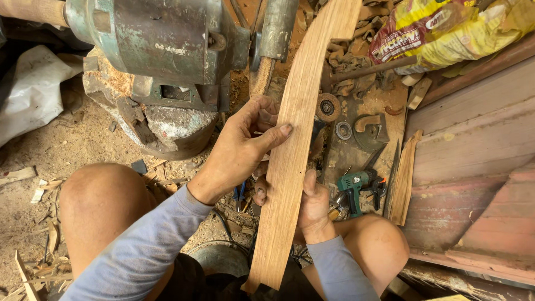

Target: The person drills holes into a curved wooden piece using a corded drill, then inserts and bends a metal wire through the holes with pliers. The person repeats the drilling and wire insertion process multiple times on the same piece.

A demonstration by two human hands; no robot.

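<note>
Wooden curved plank (290, 156), light brown with visible grain, runs from the top of the view down between the person's knees, held upright-ish and slightly bowed. Left hand (239, 150) grips its left edge around mid-length, thumb pressed flat on the face, fingers wrapped behind. Right hand (312, 203) clasps the right edge lower down, thumb on the face, fingers hidden behind the wood. Both hands closed on the plank. Green worn metal machine (161, 50) sits on a block at upper left, just beside the plank's upper part. Green power tool (356, 187) lies on the floor right of the right hand. Round grinding disc (327, 107) sits just right of the plank. Yellow-red plastic bag (446, 28) at upper right. Sawdust (56, 150) and wood scraps cover the floor. Reddish boards (473, 167) lie at far right.
</note>
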